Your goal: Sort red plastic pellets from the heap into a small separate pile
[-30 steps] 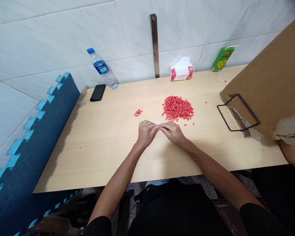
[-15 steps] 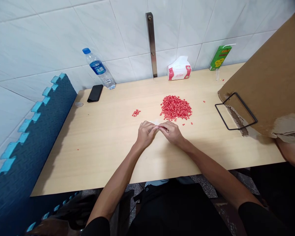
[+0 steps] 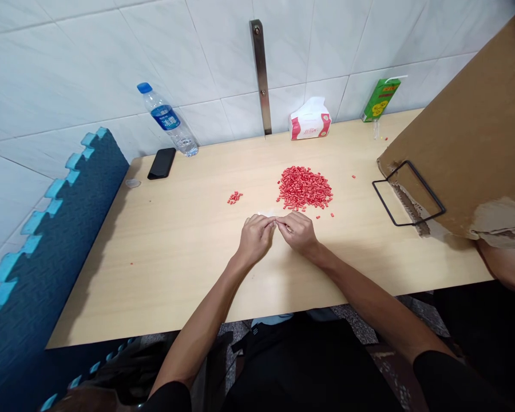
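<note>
My left hand (image 3: 256, 236) and my right hand (image 3: 297, 230) meet above the table, thumbs and fingertips pinched together. Between them they grip what looks like a small clear plastic bag (image 3: 266, 214), only a whitish strip of which shows beyond my fingers. Its contents, if any, are hidden. Just past my right hand lies a large heap of short red pellets (image 3: 304, 187). A small cluster of the same red pellets (image 3: 234, 197) sits beyond my left hand.
Along the tiled wall stand a water bottle (image 3: 167, 121), a tissue pack (image 3: 310, 121) and a green drink carton (image 3: 381, 100). A black phone (image 3: 162, 163) lies at left. Blue foam mat (image 3: 68, 229) borders the left; cardboard (image 3: 463, 131) and a black wire frame (image 3: 384, 203) border the right. Another person's arm (image 3: 508, 266) shows there.
The view has shifted slightly, so the scene sits a little further left. Both hands keep their pinch in nearly the same place, with only small finger movement.
</note>
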